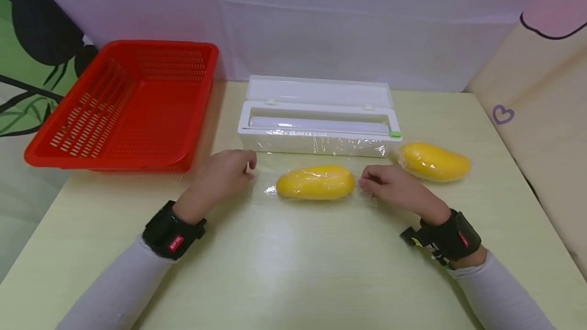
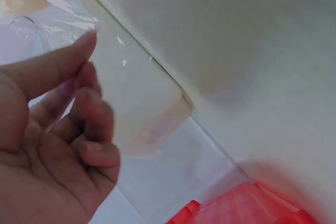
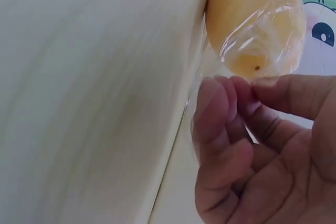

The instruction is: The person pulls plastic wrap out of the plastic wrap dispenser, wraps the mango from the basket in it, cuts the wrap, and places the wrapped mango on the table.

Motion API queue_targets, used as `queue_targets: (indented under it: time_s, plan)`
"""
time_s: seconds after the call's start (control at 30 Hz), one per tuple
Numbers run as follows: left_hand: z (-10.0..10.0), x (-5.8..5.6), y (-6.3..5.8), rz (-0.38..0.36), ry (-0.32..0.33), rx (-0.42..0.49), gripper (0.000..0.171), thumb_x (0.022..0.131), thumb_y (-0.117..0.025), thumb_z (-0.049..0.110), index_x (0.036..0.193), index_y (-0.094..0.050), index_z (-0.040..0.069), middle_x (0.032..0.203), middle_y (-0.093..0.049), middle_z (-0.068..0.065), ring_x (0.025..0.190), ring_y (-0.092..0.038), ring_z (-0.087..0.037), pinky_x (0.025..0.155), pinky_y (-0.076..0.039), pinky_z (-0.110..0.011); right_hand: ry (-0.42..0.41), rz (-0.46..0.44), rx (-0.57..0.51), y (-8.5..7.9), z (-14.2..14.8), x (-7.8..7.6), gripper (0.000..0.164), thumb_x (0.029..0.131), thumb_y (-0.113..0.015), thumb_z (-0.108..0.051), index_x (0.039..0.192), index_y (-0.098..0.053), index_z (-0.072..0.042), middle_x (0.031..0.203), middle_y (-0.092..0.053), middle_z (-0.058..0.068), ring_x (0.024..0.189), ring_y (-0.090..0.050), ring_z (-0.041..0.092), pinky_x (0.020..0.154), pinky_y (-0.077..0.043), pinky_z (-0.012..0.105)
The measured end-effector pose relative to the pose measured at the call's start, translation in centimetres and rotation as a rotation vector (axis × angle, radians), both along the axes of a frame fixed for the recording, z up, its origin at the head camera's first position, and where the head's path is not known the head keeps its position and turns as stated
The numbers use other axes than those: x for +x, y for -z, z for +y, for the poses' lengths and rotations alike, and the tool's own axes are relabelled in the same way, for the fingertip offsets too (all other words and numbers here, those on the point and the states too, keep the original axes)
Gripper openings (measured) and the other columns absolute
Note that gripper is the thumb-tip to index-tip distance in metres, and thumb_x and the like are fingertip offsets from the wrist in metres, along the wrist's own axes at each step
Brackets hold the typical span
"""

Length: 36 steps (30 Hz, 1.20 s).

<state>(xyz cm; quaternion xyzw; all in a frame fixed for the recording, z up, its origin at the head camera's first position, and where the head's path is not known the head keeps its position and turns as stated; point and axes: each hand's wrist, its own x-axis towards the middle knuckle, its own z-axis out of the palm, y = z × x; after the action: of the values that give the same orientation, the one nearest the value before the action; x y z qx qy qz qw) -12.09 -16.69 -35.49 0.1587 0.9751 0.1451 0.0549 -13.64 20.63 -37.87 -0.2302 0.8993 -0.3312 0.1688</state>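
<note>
A yellow mango (image 1: 315,182) wrapped in clear plastic film (image 1: 270,190) lies on the table between both hands. To its left, the left hand (image 1: 224,174) has curled fingers, thumb and forefinger tips together at the film's end; in the left wrist view the film (image 2: 65,17) runs from the fruit toward those fingertips. At the mango's right end, the right hand (image 1: 392,187) pinches the film's other end close against the fruit. The right wrist view shows gathered film beside the fingers (image 3: 212,103), just below the wrapped mango (image 3: 257,24).
Behind the mango stands a white film dispenser box (image 1: 321,143), lid (image 1: 321,91) raised, with a film roll (image 1: 316,124) inside. A second wrapped mango (image 1: 433,162) lies beyond the right hand. The red plastic basket (image 1: 190,136) stands at the back left. A curtain (image 1: 367,39) hangs behind the table.
</note>
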Motion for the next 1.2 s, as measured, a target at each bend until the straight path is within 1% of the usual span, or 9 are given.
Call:
queue_targets:
  time_s: [0.13, 0.27, 0.4, 0.47, 0.53, 0.77, 1.0, 1.07, 1.2]
  plan:
    - [1.5, 0.6, -0.4, 0.079, 0.069, 0.049, 0.019, 0.084, -0.075, 0.009, 0.079, -0.058, 0.012, 0.066, -0.054, 0.0, 0.063, -0.05, -0.02, 0.058, -0.042, -0.03, 0.004, 0.063, 0.022, -0.3, -0.8, 0.2, 0.014, 0.1, -0.062, -0.02, 0.089, -0.066, -0.012, 0.069, -0.057, -0.004, 0.06, -0.05, 0.014, 0.056, -0.041, 0.026]
    - [2.9, 1.8, -0.5, 0.164, 0.156, 0.192, 0.016, 0.085, -0.074, 0.009, 0.079, -0.059, 0.012, 0.07, -0.056, 0.002, 0.064, -0.05, -0.016, 0.058, -0.043, -0.028, 0.014, 0.112, 0.06, -0.2, -2.0, -0.1, 0.015, 0.098, -0.06, -0.018, 0.086, -0.067, -0.013, 0.069, -0.058, -0.004, 0.059, -0.05, 0.013, 0.055, -0.04, 0.027]
    - [4.5, 3.5, -0.1, 0.283, 0.335, 0.283, 0.013, 0.09, -0.072, 0.02, 0.086, -0.066, 0.011, 0.082, -0.063, 0.002, 0.073, -0.056, -0.014, 0.066, -0.05, -0.026, 0.045, 0.119, 0.088, -0.2, -2.9, -0.3, 0.016, 0.096, -0.058, -0.017, 0.083, -0.065, -0.013, 0.067, -0.057, -0.003, 0.059, -0.05, 0.014, 0.057, -0.04, 0.029]
    - [5.2, 4.1, 0.0, 0.333, 0.42, 0.279, 0.017, 0.092, -0.07, 0.027, 0.089, -0.068, 0.011, 0.087, -0.064, 0.002, 0.077, -0.057, -0.013, 0.07, -0.051, -0.025, 0.063, 0.103, 0.088, -0.2, -3.1, -0.3, 0.015, 0.095, -0.058, -0.016, 0.082, -0.065, -0.013, 0.067, -0.057, -0.002, 0.06, -0.05, 0.015, 0.058, -0.041, 0.029]
    - [5.6, 4.5, 0.1, 0.363, 0.453, 0.255, 0.024, 0.092, -0.069, 0.036, 0.09, -0.068, 0.012, 0.089, -0.062, 0.002, 0.078, -0.055, -0.012, 0.071, -0.05, -0.024, 0.074, 0.09, 0.088, -0.3, -3.2, -0.2, 0.015, 0.095, -0.058, -0.016, 0.082, -0.065, -0.012, 0.068, -0.057, -0.001, 0.06, -0.051, 0.015, 0.058, -0.041, 0.029]
    - [5.7, 4.8, 0.2, 0.269, 0.428, 0.166, 0.056, 0.076, -0.083, 0.051, 0.109, -0.064, 0.011, 0.102, -0.059, 0.0, 0.087, -0.053, -0.014, 0.077, -0.05, -0.026, 0.08, 0.068, 0.112, -0.6, -3.0, 0.0, 0.016, 0.096, -0.057, -0.018, 0.083, -0.065, -0.011, 0.067, -0.057, -0.001, 0.06, -0.05, 0.016, 0.058, -0.041, 0.03]
    - [5.4, 4.3, 0.5, 0.157, 0.358, 0.178, 0.05, 0.081, -0.084, 0.035, 0.118, -0.063, 0.01, 0.107, -0.062, 0.0, 0.091, -0.056, -0.013, 0.083, -0.053, -0.027, 0.098, 0.117, 0.109, -2.0, -1.8, -0.2, 0.009, 0.096, -0.062, -0.015, 0.099, -0.064, -0.006, 0.082, -0.063, 0.004, 0.07, -0.055, 0.019, 0.065, -0.046, 0.032]
    - [5.2, 4.1, 0.5, 0.106, 0.32, 0.197, 0.048, 0.082, -0.082, 0.033, 0.12, -0.063, 0.01, 0.108, -0.063, 0.001, 0.09, -0.057, -0.012, 0.084, -0.053, -0.027, 0.111, 0.211, 0.057, -2.5, -1.6, -0.1, 0.01, 0.095, -0.066, -0.013, 0.101, -0.062, -0.006, 0.087, -0.064, 0.005, 0.075, -0.057, 0.021, 0.066, -0.047, 0.033]
    - [4.7, 3.3, 0.3, -0.016, 0.25, 0.262, 0.046, 0.086, -0.08, 0.03, 0.123, -0.063, 0.01, 0.11, -0.065, 0.002, 0.094, -0.06, -0.013, 0.087, -0.053, -0.031, 0.081, 0.497, -0.14, -3.0, -1.9, 0.2, 0.012, 0.089, -0.07, 0.001, 0.094, -0.062, -0.006, 0.089, -0.062, 0.005, 0.081, -0.057, 0.021, 0.065, -0.047, 0.033]
